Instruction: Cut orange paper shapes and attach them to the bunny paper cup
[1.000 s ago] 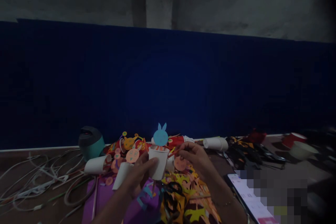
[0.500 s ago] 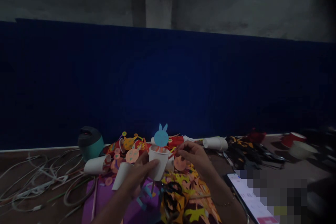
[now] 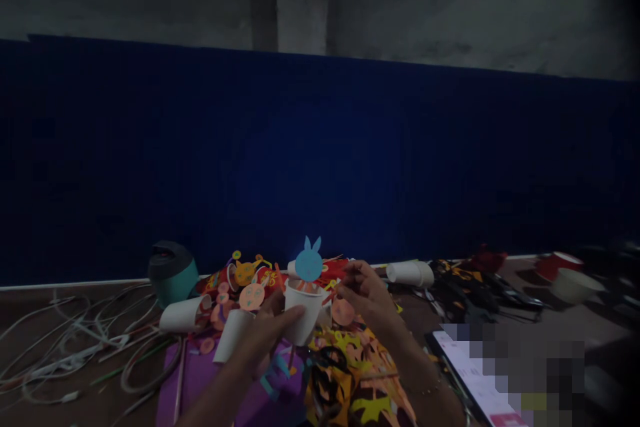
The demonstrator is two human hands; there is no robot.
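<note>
My left hand (image 3: 267,330) is closed round a white paper cup (image 3: 303,320), thumb across its front. A blue paper rabbit head (image 3: 309,265) with two upright ears stands above the rim. Thin orange-red strips stick up at the cup's sides. Just right of the cup is my right hand (image 3: 367,293), its bent fingers apart, close to the red strip (image 3: 327,295) on that side. Whether a fingertip still touches the strip is hard to see. Below the cup lie black-handled scissors (image 3: 333,357) and blue paper cut-outs (image 3: 277,373) on a purple sheet (image 3: 200,387).
Yellow and orange paper scraps (image 3: 373,373) cover the middle front. White cups (image 3: 185,313) and decorated red cups lie behind. A teal-and-black device (image 3: 173,273) and white cables (image 3: 75,340) are left. Stacked white cups (image 3: 410,273) and a lit phone (image 3: 475,373) are right.
My right hand has drawn slightly up and away from the red strip, its fingers loosening. The cup in my left hand has shifted a little to the right.
</note>
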